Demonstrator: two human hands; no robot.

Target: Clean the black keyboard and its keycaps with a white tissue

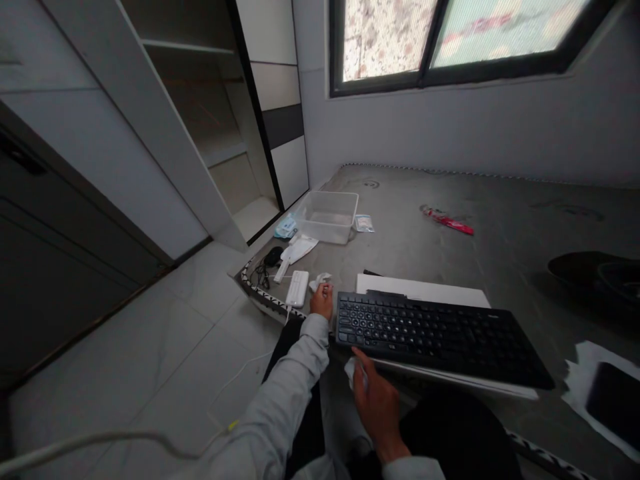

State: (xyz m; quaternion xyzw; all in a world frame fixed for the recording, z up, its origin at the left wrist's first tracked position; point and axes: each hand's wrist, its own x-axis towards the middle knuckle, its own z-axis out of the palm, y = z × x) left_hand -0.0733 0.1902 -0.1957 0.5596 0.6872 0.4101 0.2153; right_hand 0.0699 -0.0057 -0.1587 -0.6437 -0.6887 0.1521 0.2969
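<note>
A black keyboard (425, 337) lies on a white flat board (425, 289) at the edge of the grey mattress. My right hand (377, 407) is closed around a crumpled white wipe (351, 373), its index finger reaching the keyboard's front left corner. Left of the keyboard, my left hand (321, 301) rests with curled fingers. Just beyond those fingers is a crumpled white tissue (320, 280); whether they grip it or anything else is hidden. A white power bank (298, 289) with a cable lies beside my left hand.
Toward the back left stand a clear plastic bin (327, 217), a blue packet (285, 227) and a small white sachet (365, 223). A black mouse (273, 257) lies near the mattress edge. Farther off is a red wrapper (450, 221); a dark phone-like slab (615, 403) sits right.
</note>
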